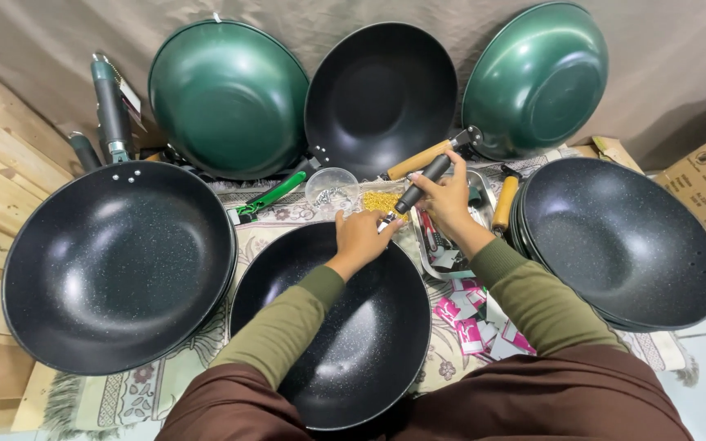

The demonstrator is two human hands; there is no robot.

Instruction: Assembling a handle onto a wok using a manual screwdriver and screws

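You had the black wok [332,327] resting in your lap, its far rim under your hands. Your right hand [449,200] was wrapped around a dark handle [422,184], its metal end lowered to that rim. Your left hand [359,238] was pinched narrow at the same joint, though I could not tell what its fingers gripped. By my reading the handle was being fitted and not yet fastened. Gold screws [380,201] lay in a heap just beyond the rim, beside a clear bowl [331,189]. The large wok [116,265] on your left showed rivets on its rim; the stack [623,241] on your right lay handleless.
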